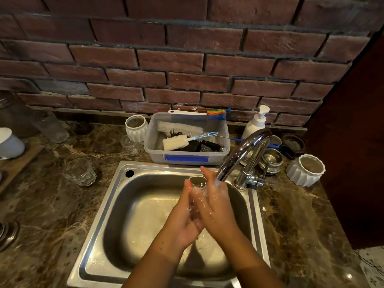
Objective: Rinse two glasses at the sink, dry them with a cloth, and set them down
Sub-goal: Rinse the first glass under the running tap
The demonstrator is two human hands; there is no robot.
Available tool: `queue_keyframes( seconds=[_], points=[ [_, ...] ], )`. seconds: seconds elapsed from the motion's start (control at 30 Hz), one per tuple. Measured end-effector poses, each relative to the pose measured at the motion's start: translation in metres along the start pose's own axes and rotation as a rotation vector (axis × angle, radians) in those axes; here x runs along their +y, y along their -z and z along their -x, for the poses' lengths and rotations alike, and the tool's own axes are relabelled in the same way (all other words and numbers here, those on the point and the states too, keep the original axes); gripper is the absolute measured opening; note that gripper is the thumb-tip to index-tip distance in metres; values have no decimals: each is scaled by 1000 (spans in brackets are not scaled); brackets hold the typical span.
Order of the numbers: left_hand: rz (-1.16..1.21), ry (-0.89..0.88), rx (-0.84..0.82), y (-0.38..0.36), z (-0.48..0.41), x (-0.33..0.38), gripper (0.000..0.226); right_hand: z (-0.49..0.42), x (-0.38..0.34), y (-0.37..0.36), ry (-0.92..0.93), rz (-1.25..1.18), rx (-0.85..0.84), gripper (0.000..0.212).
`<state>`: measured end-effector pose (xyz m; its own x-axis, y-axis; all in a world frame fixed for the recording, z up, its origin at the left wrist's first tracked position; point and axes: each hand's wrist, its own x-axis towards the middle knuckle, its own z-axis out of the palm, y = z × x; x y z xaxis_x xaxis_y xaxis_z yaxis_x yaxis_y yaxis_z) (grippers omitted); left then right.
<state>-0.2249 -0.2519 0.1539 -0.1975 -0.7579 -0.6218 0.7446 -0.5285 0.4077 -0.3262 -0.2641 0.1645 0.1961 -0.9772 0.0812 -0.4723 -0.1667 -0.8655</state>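
Head view: left hand [184,208] and right hand [217,204] clasp the glass [197,180] between them under the tap [243,154] over the sink [116,196]; tilt its rim into the stream and grip firmly, since wet glass slips. The second glass [80,172] waits on the surface [301,215]

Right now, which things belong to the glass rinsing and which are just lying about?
In the job: glass between left hand and right hand, running tap, sink, faceted glass on the counter.
Lying about: plastic tub of brushes, soap pump bottle, white ribbed pots, steel bowls.
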Motion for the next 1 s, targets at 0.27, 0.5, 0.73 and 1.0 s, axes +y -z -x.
queue_keyframes(
  seconds=[0.27,0.5,0.73,1.0],
  points=[
    [-141,-32,-5,-6,1,6,60,-42,10,19,-155,-372,176,47],
    [-457,-106,26,-17,2,1,58,-43,13,18,-228,-447,210,37],
    [-42,-70,-24,0,3,4,52,1,0,-2,-85,-64,-36,56],
    [-16,-57,-37,1,4,-5,58,-26,-8,20,-35,-5,78,35]
  ],
)
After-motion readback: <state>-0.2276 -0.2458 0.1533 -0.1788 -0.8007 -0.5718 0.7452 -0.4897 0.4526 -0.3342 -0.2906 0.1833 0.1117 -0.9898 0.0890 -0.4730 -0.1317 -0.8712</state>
